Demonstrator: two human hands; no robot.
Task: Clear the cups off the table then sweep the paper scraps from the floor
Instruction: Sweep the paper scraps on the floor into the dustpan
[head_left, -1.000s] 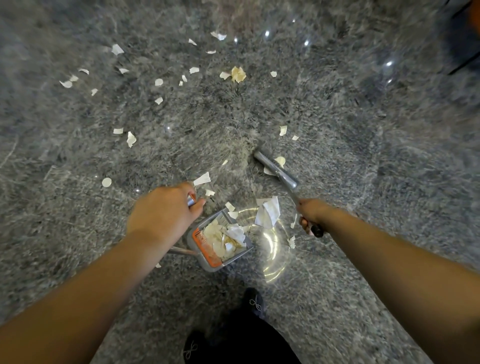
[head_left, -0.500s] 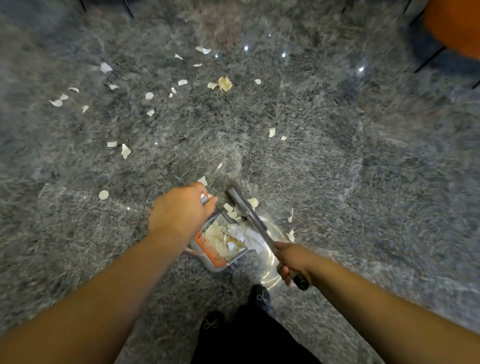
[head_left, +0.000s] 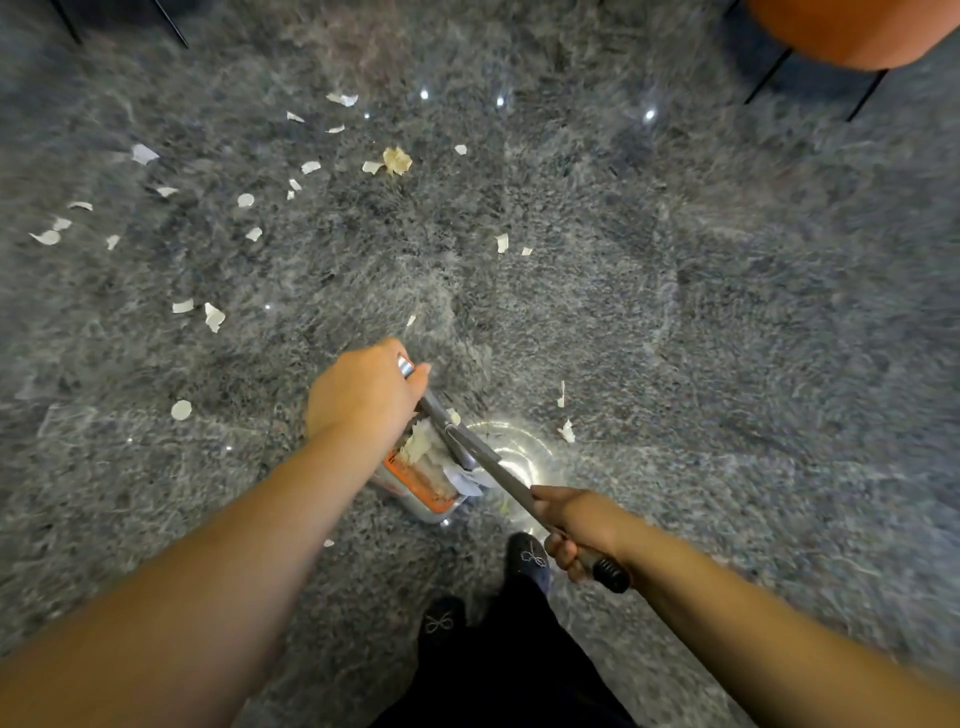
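Scattering across the left and far floor (head_left: 727, 322), paper scraps (head_left: 213, 316) lie loose on grey speckled stone, well apart from each other, while the right stretch stays mostly bare up to an orange seat (head_left: 852, 31) at the top edge. At centre the left hand (head_left: 363, 395), reaching forward with knuckles up, grips the upright handle of a dustpan (head_left: 415, 493) that already holds torn paper. Just beside it the broom (head_left: 483, 462) slants down into the pan's mouth; the right hand (head_left: 576, 525) wraps its fingers round the shaft near the black end cap. Two small scraps lie right of the pan. Dark shoes (head_left: 530, 558) stand below.
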